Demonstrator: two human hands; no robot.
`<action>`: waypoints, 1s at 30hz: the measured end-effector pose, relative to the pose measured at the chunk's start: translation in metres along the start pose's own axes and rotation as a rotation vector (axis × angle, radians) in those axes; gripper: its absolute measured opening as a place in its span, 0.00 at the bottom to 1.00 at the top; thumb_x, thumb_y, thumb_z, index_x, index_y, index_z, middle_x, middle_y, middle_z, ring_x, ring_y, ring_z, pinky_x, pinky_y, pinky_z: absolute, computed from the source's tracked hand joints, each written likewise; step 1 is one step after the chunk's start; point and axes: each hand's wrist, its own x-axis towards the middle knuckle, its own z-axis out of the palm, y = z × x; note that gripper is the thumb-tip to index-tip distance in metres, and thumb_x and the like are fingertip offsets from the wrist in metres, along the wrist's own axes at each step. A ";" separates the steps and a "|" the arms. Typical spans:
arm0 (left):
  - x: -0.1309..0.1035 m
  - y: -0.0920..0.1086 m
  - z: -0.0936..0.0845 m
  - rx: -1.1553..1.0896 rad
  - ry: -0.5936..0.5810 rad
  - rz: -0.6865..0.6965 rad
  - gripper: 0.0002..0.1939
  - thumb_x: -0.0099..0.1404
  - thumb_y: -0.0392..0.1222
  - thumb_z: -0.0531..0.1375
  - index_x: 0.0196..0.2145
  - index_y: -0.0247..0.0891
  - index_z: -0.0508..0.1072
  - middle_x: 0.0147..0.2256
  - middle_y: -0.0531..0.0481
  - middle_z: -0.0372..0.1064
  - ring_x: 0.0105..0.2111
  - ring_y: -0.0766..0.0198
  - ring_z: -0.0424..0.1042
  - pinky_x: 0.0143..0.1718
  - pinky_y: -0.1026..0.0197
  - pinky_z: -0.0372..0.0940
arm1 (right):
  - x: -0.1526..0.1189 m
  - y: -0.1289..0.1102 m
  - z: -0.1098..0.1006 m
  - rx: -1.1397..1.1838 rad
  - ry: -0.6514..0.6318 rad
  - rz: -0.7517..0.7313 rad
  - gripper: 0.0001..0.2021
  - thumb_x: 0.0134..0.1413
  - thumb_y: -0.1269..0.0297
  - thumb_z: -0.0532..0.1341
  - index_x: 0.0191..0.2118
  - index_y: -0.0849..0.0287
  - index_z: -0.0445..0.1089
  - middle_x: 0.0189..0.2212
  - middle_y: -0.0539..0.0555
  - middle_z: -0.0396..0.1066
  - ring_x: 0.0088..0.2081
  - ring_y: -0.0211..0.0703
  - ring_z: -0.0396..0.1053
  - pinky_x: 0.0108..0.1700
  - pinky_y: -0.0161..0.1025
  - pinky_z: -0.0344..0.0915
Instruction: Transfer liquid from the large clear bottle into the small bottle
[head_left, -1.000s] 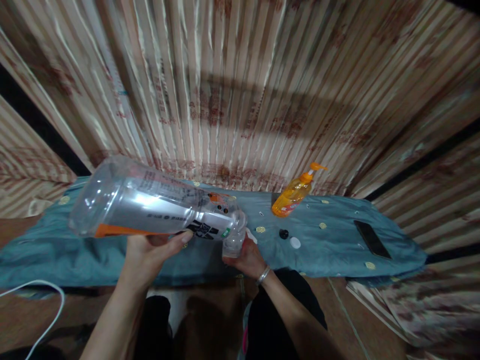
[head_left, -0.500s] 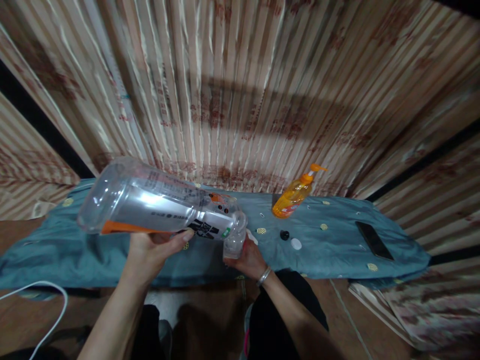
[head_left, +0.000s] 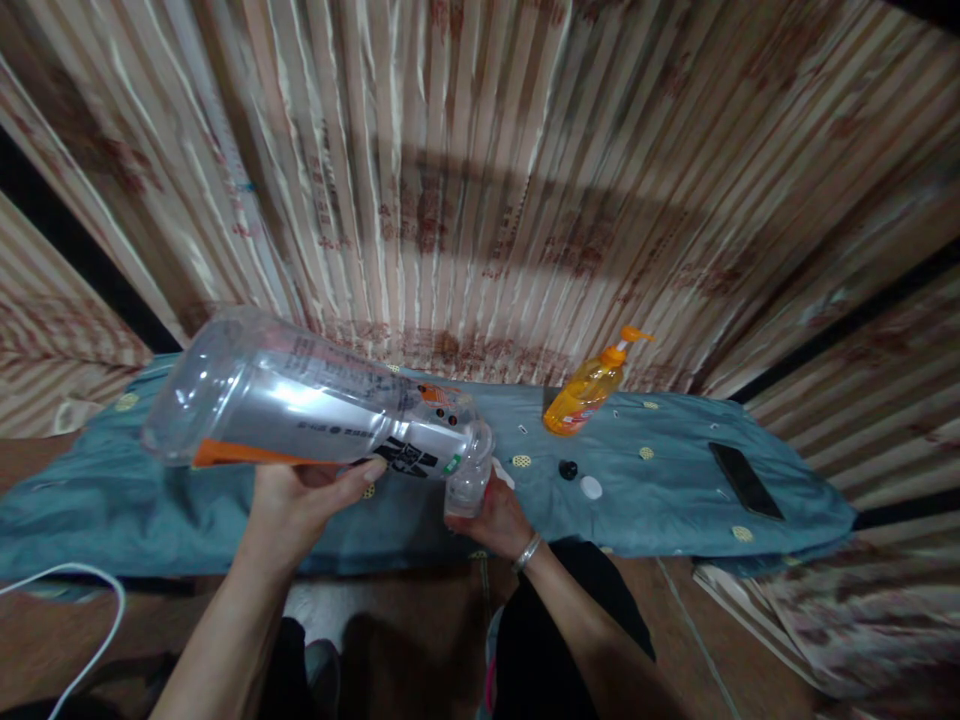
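Note:
A large clear plastic bottle (head_left: pixel 300 400) with an orange band and dark print lies tilted in the air, its narrow end to the right and its base at the upper left. My left hand (head_left: pixel 300 500) grips it from below, thumb along the near side. Close under the narrow end is a small clear container (head_left: pixel 466 490), which my right hand (head_left: pixel 495 518) holds with fingers wrapped round its far side. The two clear pieces overlap in view, and I cannot tell whether they touch. No liquid stream is visible between them. A bracelet circles my right wrist.
On the blue-green cloth (head_left: pixel 652 510) stand a pump bottle of orange liquid (head_left: pixel 581 395), a small black cap (head_left: pixel 568 470), a white disc (head_left: pixel 591 487) and a dark phone (head_left: pixel 746 480). A striped curtain (head_left: pixel 465 200) hangs behind. A white cable (head_left: pixel 112 620) curves at lower left.
The large bottle's base has shifted slightly left and up, while its narrow end stays by the small container. Both hands keep their hold. The view has moved very slightly.

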 end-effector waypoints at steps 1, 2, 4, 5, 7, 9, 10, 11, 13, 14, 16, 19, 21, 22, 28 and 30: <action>0.000 0.000 0.000 0.000 0.001 0.002 0.11 0.35 0.36 0.71 0.20 0.38 0.75 0.19 0.54 0.76 0.20 0.67 0.73 0.24 0.69 0.71 | 0.000 0.000 0.000 0.005 -0.003 0.004 0.32 0.35 0.62 0.71 0.50 0.58 0.62 0.44 0.59 0.74 0.45 0.58 0.74 0.45 0.50 0.72; 0.000 -0.001 0.000 0.001 0.001 0.004 0.11 0.35 0.36 0.71 0.20 0.38 0.75 0.19 0.54 0.75 0.20 0.67 0.73 0.24 0.68 0.71 | 0.000 0.000 0.000 0.009 -0.002 0.010 0.32 0.35 0.62 0.71 0.50 0.58 0.62 0.43 0.59 0.74 0.45 0.57 0.74 0.44 0.50 0.72; 0.000 -0.001 -0.001 0.002 -0.001 0.009 0.10 0.35 0.35 0.71 0.20 0.38 0.75 0.19 0.54 0.75 0.19 0.67 0.72 0.23 0.68 0.71 | 0.000 0.000 0.000 0.006 0.005 0.020 0.32 0.35 0.63 0.71 0.50 0.58 0.62 0.43 0.59 0.74 0.44 0.57 0.75 0.44 0.50 0.73; 0.000 -0.001 -0.001 0.001 -0.001 0.011 0.10 0.35 0.35 0.70 0.19 0.38 0.75 0.18 0.55 0.75 0.19 0.68 0.72 0.23 0.69 0.71 | 0.000 0.000 0.001 0.002 0.007 0.022 0.32 0.35 0.63 0.71 0.50 0.58 0.62 0.43 0.59 0.74 0.44 0.57 0.75 0.44 0.50 0.73; 0.000 -0.001 -0.002 0.000 0.000 0.013 0.09 0.35 0.35 0.70 0.18 0.39 0.74 0.17 0.55 0.74 0.18 0.68 0.71 0.22 0.69 0.70 | 0.000 0.000 0.001 0.000 0.004 0.018 0.33 0.35 0.63 0.71 0.51 0.57 0.62 0.43 0.58 0.74 0.45 0.57 0.75 0.45 0.50 0.72; 0.001 -0.002 -0.002 0.000 0.000 0.016 0.10 0.35 0.34 0.70 0.18 0.39 0.74 0.17 0.55 0.75 0.19 0.68 0.72 0.22 0.69 0.71 | 0.000 0.000 0.001 0.005 -0.002 0.005 0.33 0.35 0.63 0.71 0.51 0.57 0.61 0.44 0.58 0.74 0.45 0.58 0.74 0.46 0.51 0.72; 0.002 -0.002 -0.002 -0.002 0.000 0.018 0.10 0.35 0.34 0.71 0.18 0.39 0.75 0.18 0.55 0.75 0.19 0.68 0.72 0.23 0.69 0.71 | 0.000 -0.001 0.001 0.008 -0.001 0.000 0.34 0.35 0.63 0.71 0.52 0.57 0.61 0.44 0.58 0.74 0.46 0.58 0.74 0.47 0.51 0.72; 0.002 -0.002 -0.003 -0.005 -0.002 0.021 0.10 0.35 0.34 0.71 0.19 0.39 0.75 0.19 0.55 0.76 0.19 0.68 0.73 0.23 0.69 0.71 | 0.000 -0.001 0.001 0.008 0.002 -0.004 0.34 0.35 0.63 0.71 0.52 0.58 0.61 0.44 0.59 0.73 0.46 0.59 0.74 0.47 0.52 0.72; 0.003 -0.002 -0.003 -0.010 -0.008 0.024 0.10 0.35 0.33 0.70 0.20 0.39 0.76 0.19 0.55 0.76 0.20 0.68 0.73 0.23 0.70 0.71 | 0.000 -0.002 0.000 0.005 0.011 -0.008 0.34 0.35 0.63 0.71 0.51 0.58 0.61 0.45 0.60 0.73 0.46 0.59 0.74 0.47 0.52 0.72; 0.003 -0.002 -0.003 -0.013 -0.011 0.025 0.10 0.36 0.33 0.70 0.20 0.39 0.76 0.19 0.55 0.76 0.20 0.68 0.73 0.23 0.70 0.71 | 0.000 -0.003 0.000 0.003 0.014 -0.011 0.34 0.34 0.64 0.71 0.51 0.58 0.61 0.45 0.60 0.73 0.46 0.60 0.74 0.47 0.52 0.72; 0.002 -0.001 -0.003 -0.017 -0.014 0.029 0.10 0.35 0.33 0.71 0.20 0.39 0.76 0.20 0.55 0.77 0.20 0.68 0.74 0.24 0.71 0.71 | 0.000 -0.004 -0.001 -0.002 0.016 -0.020 0.34 0.33 0.64 0.71 0.51 0.58 0.62 0.45 0.60 0.72 0.47 0.60 0.73 0.47 0.52 0.72; 0.002 0.000 -0.002 -0.029 -0.008 0.037 0.12 0.35 0.32 0.71 0.22 0.40 0.77 0.22 0.57 0.78 0.22 0.69 0.75 0.27 0.72 0.72 | 0.000 -0.004 -0.001 0.006 0.012 -0.022 0.34 0.34 0.64 0.71 0.51 0.57 0.61 0.45 0.60 0.72 0.46 0.59 0.74 0.46 0.52 0.73; 0.002 0.001 -0.002 -0.034 -0.007 0.036 0.12 0.35 0.31 0.70 0.22 0.40 0.77 0.22 0.59 0.78 0.22 0.70 0.75 0.28 0.73 0.72 | 0.000 -0.003 -0.001 0.014 0.011 -0.022 0.34 0.34 0.64 0.71 0.52 0.57 0.61 0.45 0.59 0.73 0.46 0.58 0.74 0.46 0.52 0.73; 0.002 0.001 -0.002 -0.034 -0.010 0.033 0.12 0.35 0.30 0.70 0.21 0.40 0.77 0.21 0.59 0.78 0.22 0.71 0.75 0.28 0.74 0.71 | 0.000 -0.003 -0.001 0.017 0.011 -0.024 0.35 0.34 0.64 0.71 0.52 0.56 0.61 0.45 0.59 0.73 0.46 0.58 0.74 0.47 0.52 0.72; 0.003 0.003 0.000 -0.057 -0.001 0.021 0.14 0.34 0.27 0.69 0.21 0.41 0.76 0.20 0.62 0.77 0.19 0.72 0.75 0.26 0.75 0.71 | 0.000 -0.003 0.000 0.016 -0.001 -0.022 0.34 0.35 0.65 0.71 0.52 0.56 0.60 0.45 0.58 0.73 0.46 0.56 0.74 0.48 0.52 0.72; 0.003 0.005 0.001 -0.080 0.017 0.021 0.18 0.33 0.25 0.68 0.23 0.44 0.75 0.20 0.66 0.77 0.20 0.72 0.76 0.26 0.76 0.71 | 0.000 -0.003 0.000 0.001 -0.007 -0.016 0.33 0.35 0.65 0.71 0.51 0.55 0.61 0.45 0.57 0.73 0.45 0.56 0.74 0.46 0.51 0.72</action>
